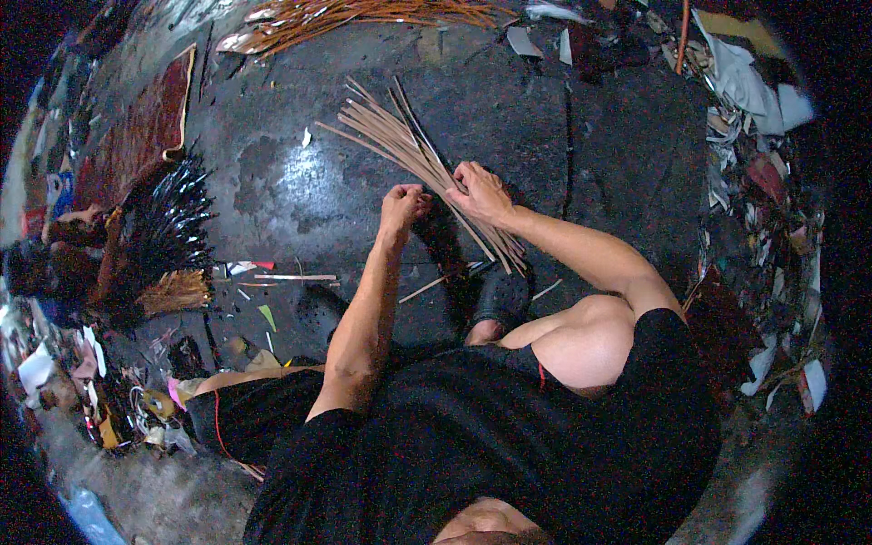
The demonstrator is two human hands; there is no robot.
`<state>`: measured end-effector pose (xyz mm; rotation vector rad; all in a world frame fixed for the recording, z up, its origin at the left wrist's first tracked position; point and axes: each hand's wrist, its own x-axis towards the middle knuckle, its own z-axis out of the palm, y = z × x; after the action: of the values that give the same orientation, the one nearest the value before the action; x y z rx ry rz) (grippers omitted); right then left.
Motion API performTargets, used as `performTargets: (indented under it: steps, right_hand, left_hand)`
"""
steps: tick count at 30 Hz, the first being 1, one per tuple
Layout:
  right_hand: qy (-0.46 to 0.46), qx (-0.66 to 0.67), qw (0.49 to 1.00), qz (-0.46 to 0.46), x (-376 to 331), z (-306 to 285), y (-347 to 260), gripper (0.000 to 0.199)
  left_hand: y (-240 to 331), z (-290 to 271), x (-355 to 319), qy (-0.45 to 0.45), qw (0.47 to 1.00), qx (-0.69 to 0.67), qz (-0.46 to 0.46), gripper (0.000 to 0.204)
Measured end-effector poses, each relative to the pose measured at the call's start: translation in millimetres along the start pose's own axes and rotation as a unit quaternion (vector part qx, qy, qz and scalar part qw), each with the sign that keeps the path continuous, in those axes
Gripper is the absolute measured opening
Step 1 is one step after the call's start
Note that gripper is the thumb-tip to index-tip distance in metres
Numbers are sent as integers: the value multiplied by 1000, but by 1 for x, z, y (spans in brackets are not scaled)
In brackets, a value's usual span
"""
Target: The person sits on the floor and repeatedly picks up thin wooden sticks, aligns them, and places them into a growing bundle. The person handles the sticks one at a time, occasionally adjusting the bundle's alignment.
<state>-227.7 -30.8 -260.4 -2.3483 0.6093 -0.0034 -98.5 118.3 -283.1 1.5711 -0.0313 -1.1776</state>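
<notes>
A bundle of long, thin brown strips (395, 136) runs slantwise across the dark board (272, 218) before me. Its far left end fans out, and one darker strip (409, 107) lies along its right side. My right hand (483, 193) is closed over the bundle's middle, thumb toward the left. Just left of the strips, my left hand (404, 207) has its fingers curled in a pinch; whatever they hold is too small or hidden to make out. The bundle's near end reaches down by my dark clog (502, 300).
Orange-brown strands (354, 20) lie in a heap at the far edge. On the left are a bundle of shiny black strips (173, 222) and a dark red sheet (145, 127). Scraps (767, 182) pile up on the right. Loose strips (295, 277) lie near my feet.
</notes>
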Motion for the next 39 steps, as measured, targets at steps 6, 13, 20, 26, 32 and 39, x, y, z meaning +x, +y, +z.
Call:
performTargets:
  steps: [6, 13, 20, 26, 32, 39]
  right_hand:
    - [-7, -6, 1000, 7, 6, -2, 1, 37]
    - [-38, -150, 987, -30, -3, 1, -15, 67]
    - [-33, -102, 994, -25, 5, -13, -15, 45]
    - [-5, -154, 982, -112, 4, -11, -7, 40]
    - [90, -208, 936, -269, 20, -5, -41, 30]
    - [38, -285, 943, -167, 71, 30, -39, 18]
  left_hand:
    - [1, -2, 4, 7, 1000, 19, -8, 21]
    - [-4, -8, 9, 38, 998, 31, 40, 19]
    - [2, -8, 3, 33, 999, 13, 34, 20]
    - [2, -4, 4, 22, 999, -5, 33, 18]
    - [-4, -8, 7, 43, 997, -20, 64, 17]
    - [9, -28, 3, 74, 994, 38, 67, 19]
